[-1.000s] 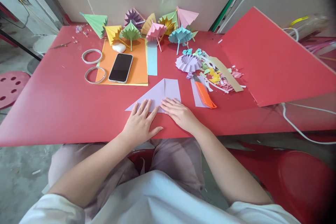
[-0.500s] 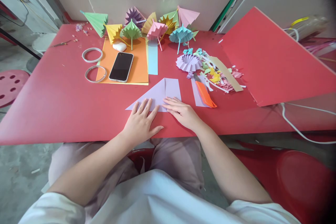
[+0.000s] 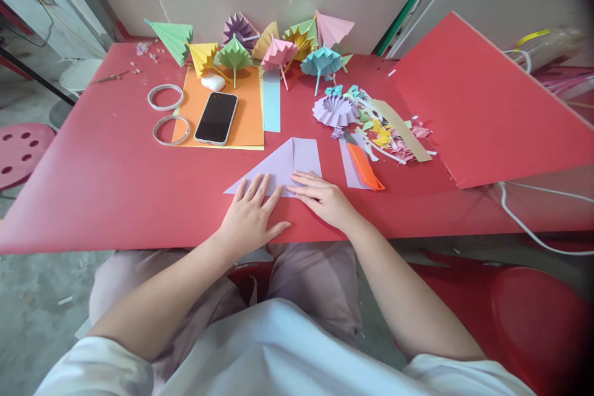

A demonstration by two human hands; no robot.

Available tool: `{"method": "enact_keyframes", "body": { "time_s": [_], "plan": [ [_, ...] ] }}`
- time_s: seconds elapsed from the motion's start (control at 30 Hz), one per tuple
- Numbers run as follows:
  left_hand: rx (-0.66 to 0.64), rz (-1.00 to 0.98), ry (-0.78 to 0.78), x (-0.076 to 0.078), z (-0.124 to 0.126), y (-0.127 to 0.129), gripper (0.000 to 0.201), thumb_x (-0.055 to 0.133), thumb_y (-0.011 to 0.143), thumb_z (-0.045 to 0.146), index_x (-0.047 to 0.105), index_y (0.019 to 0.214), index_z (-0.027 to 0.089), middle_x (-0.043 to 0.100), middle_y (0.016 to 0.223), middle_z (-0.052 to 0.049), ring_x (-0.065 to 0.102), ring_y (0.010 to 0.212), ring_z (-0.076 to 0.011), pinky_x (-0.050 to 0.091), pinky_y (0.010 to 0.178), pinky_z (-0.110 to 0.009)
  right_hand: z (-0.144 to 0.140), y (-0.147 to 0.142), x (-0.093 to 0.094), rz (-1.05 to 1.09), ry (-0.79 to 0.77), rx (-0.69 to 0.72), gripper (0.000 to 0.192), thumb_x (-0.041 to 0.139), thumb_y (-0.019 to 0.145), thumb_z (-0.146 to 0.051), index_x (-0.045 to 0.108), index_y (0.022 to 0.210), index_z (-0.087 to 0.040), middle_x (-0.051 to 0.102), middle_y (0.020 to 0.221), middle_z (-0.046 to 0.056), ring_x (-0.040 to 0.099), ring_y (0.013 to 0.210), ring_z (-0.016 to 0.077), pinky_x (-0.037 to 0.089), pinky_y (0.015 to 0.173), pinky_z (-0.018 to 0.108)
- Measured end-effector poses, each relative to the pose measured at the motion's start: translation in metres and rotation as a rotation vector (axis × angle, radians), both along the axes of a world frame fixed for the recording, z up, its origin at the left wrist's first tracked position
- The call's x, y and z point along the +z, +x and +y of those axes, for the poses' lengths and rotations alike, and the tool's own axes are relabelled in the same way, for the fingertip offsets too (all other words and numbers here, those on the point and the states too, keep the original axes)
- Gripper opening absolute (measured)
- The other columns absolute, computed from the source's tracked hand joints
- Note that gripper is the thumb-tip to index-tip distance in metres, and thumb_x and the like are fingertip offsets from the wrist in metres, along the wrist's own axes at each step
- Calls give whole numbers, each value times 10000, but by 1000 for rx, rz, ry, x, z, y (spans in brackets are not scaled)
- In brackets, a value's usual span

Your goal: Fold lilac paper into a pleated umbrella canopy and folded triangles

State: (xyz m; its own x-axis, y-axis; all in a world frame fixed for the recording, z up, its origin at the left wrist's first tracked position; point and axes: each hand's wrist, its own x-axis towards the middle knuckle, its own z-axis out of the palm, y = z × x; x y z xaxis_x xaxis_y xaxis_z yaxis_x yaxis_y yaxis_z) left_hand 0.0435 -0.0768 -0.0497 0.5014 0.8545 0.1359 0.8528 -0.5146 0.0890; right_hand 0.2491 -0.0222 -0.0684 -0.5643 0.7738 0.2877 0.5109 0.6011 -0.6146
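A lilac sheet of paper (image 3: 288,164), folded into a triangle with a strip left over on its right, lies flat near the front edge of the red table (image 3: 106,185). My left hand (image 3: 250,216) lies flat on the paper's lower left part, fingers spread. Beside it my right hand (image 3: 322,198) presses its fingertips along the paper's lower edge. Neither hand grips anything.
Behind the paper are an orange sheet (image 3: 245,105) with a phone (image 3: 216,117), two tape rings (image 3: 165,97), several folded paper umbrellas (image 3: 278,49), a lilac pleated disc (image 3: 334,110), an orange comb (image 3: 364,167), paper scraps (image 3: 394,136) and a raised red board (image 3: 482,99). A white cable (image 3: 524,223) hangs at the right.
My right hand has slid a little to the right along the paper's lower edge. My left hand has stayed flat in place.
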Motion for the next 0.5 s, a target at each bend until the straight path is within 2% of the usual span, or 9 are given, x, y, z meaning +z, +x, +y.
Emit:
{"method": "enact_keyframes", "body": {
  "time_s": [0.33,0.5],
  "plan": [
    [-1,-16,13,-3,0,0,654,359,878,561,397,1354,113,351,1422,-203,299,1322,-342,242,1057,-514,1,-1,0,13,-34,-13,294,476,874,-181,655,1081,-288,588,1242,19,510,1193,181,346,1070,445],
    [-8,-17,20,-4,0,0,661,337,887,557,377,1362,99,353,1422,-200,299,1323,-337,242,1059,-511,-2,-1,2,61,-140,-91,271,523,844,-220,673,1054,-303,562,1280,1,472,1229,199,345,1071,439]
  ]
}}
